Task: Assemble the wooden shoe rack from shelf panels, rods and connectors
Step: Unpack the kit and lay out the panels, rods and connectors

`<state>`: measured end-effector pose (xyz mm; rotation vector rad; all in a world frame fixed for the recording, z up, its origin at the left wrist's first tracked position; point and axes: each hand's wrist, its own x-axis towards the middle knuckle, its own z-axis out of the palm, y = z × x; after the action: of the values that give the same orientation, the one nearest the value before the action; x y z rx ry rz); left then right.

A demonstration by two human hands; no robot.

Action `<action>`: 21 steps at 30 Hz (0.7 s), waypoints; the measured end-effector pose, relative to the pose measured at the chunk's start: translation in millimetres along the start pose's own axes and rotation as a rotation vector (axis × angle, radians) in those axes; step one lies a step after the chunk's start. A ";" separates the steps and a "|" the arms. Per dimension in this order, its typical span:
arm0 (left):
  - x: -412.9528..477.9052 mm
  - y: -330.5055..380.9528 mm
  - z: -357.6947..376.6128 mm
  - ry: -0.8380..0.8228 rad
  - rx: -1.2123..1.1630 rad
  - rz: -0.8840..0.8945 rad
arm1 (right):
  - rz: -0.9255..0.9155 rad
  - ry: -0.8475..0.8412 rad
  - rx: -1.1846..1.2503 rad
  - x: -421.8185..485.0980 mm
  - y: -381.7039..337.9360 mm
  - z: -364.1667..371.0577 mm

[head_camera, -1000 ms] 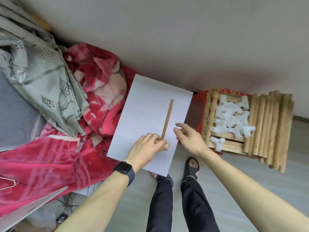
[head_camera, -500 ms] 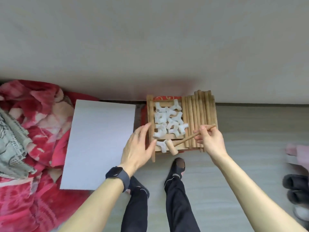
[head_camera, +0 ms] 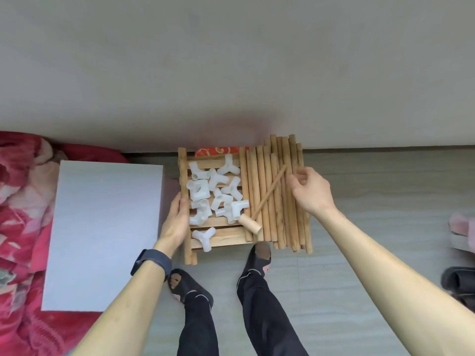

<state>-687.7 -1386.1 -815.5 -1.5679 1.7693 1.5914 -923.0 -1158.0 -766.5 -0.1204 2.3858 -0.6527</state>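
A stack of slatted wooden shelf panels (head_camera: 218, 233) lies on a low red stool by the wall. Several white plastic connectors (head_camera: 213, 191) are heaped on the top panel. Several wooden rods (head_camera: 290, 222) lie side by side to the right of them. A small wooden mallet (head_camera: 250, 223) rests across the rods, its handle pointing up and right. My left hand (head_camera: 176, 219) grips the left rail of the panels, thumb on top. My right hand (head_camera: 309, 191) hovers over the rods just right of the handle tip, fingers loosely curled and holding nothing.
A white board (head_camera: 102, 227) lies on the left over a red blanket (head_camera: 20, 201). The red stool (head_camera: 221, 150) stands against the wall. My feet in black slippers (head_camera: 259, 255) stand just below it. Dark slippers (head_camera: 460, 283) and a pink slipper (head_camera: 462, 224) sit at the right edge.
The mallet went from the white board to the rods, carried by my right hand, which has let go of its handle. My left hand moved onto the panels' left rail. The view swung right.
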 end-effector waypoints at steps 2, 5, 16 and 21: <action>4.0 8.8 3.7 0.000 -0.078 -0.010 | 0.077 0.059 0.094 3.4 19.7 -5.8; 15.0 19.1 8.7 -0.013 -0.214 -0.076 | 0.275 -0.102 0.289 10.8 49.1 -6.8; 34.3 7.3 -5.0 -0.092 -0.430 -0.294 | 0.505 -0.536 0.768 40.2 90.6 -0.4; 30.4 8.0 -16.8 -0.091 -0.449 -0.320 | 0.543 -0.530 0.725 39.2 91.2 -5.5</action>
<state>-698.4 -1417.2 -829.2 -1.8198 1.0882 1.9388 -949.8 -1085.8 -829.4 0.5724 1.4669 -1.0101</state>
